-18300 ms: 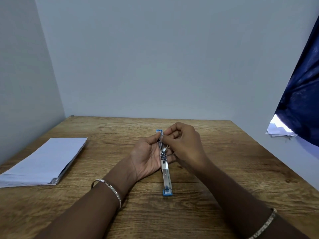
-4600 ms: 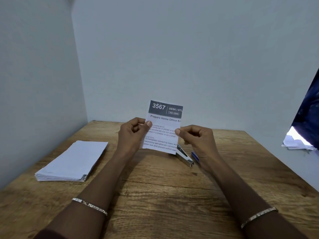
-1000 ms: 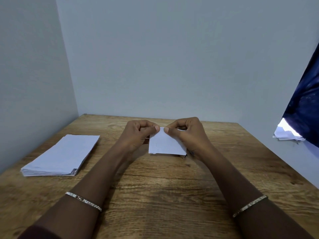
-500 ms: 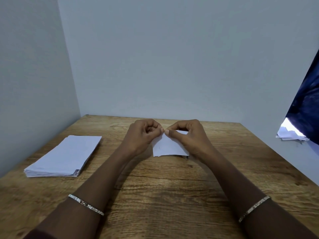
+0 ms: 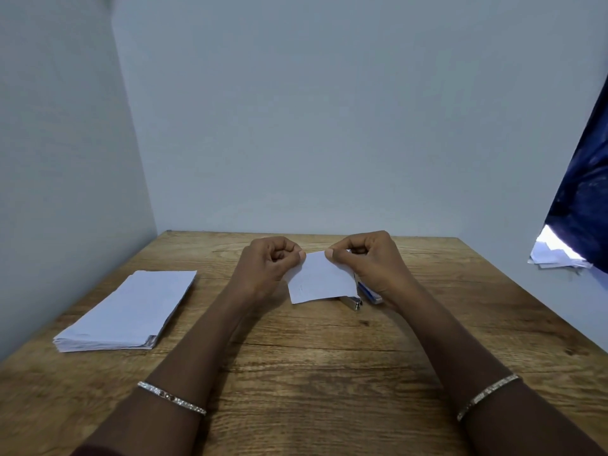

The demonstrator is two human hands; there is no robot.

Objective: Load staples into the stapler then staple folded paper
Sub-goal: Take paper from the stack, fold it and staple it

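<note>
- The left hand (image 5: 268,264) and right hand (image 5: 368,261) each pinch the top edge of a small folded sheet of white paper (image 5: 320,281) between thumb and forefinger, with the other fingers curled in. The thumbs sit close together near the middle of that edge.
- The sheet hangs just above the brown wooden table (image 5: 312,373), around its middle and nearer the far edge. Its lower edge is free and tilts slightly.
- The step in hand looks like sharpening the fold. To do it well, run the pinching thumbs outward along the top edge towards each corner, pressing evenly, so the layers lie flush and do not skew.
- Check that the free edges line up before letting go. A crooked fold would probably leave one layer outside the staple.
- The silver metal stapler with a blue body (image 5: 353,302) lies on the table just behind the sheet's lower right corner, mostly hidden. Whether it is loaded cannot be seen.
- One hand should hold the paper while the other reaches for the stapler.
- A stack of white paper sheets (image 5: 128,311) lies near the table's left edge, well apart from the hands.
</note>
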